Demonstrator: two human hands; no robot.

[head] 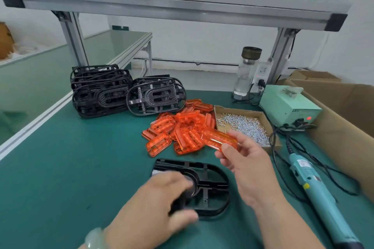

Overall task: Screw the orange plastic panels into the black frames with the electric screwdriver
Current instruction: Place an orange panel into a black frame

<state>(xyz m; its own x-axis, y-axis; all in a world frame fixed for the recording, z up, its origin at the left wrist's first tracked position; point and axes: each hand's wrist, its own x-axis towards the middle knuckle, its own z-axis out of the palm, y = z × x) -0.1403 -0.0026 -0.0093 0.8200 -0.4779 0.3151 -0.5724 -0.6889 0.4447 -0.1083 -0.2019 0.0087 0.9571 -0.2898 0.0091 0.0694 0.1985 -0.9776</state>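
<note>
Right hand (249, 166) was up over the worktop (70, 168), thumb and fingers pinching one orange panel (219, 139), held in the air just in front of the loose pile of orange panels (178, 129). Left hand (162, 204), blurred, gripped the left end of a black frame (212, 186) lying flat on the worktop, fingers curled over its top, thumb at the near edge. The electric screwdriver (315, 188) lay untouched on the right, its cord trailing back towards the green power box (289, 107). A cardboard tray of screws (242, 125) sat just right of the pile, and the stacks of black frames (101, 89) stood behind it.
</note>
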